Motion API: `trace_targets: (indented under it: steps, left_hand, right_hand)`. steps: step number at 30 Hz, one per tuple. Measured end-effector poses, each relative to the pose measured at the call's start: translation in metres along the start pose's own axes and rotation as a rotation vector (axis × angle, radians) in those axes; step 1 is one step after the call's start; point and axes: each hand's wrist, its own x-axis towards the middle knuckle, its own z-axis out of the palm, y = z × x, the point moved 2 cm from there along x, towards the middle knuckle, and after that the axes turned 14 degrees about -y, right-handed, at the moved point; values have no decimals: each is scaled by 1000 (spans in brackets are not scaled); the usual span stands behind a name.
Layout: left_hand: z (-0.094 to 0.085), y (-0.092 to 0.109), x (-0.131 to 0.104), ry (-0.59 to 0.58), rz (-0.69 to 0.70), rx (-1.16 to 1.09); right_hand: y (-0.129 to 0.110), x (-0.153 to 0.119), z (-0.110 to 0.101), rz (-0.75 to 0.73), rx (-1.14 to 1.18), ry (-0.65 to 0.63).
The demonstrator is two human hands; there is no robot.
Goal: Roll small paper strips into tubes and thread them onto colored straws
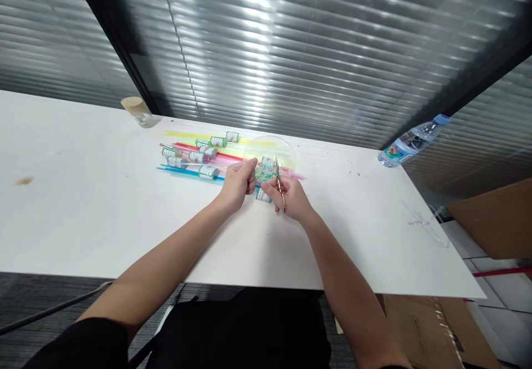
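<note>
My right hand (293, 197) grips a pair of scissors (278, 183) with rose-gold handles, their blades pointing up and away from me. Close by on the left, my left hand (239, 183) is closed in a pinch; whatever lies between its fingers is too small to make out. Behind both hands stands a clear round tub (294, 155), with small green and blue bits (265, 174) in it. Long thin coloured strips (187, 173) in yellow, red, pink and blue lie to the left and run behind my hands. Several green-and-white paper labels (208, 172) are among them.
A jar with a tan lid (139, 113) stands at the back left of the white table (95, 191). Near the right edge are a water bottle (411, 143) and a clear plastic piece (428, 227). Blinds (249, 42) rise behind; cardboard boxes (419, 330) sit below right.
</note>
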Motion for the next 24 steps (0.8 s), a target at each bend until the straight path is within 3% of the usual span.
trace_targets:
  steps: [24]
  left_hand:
    - [2, 3, 0, 41, -20, -49]
  right_hand:
    - [3, 1, 1, 27, 20, -23]
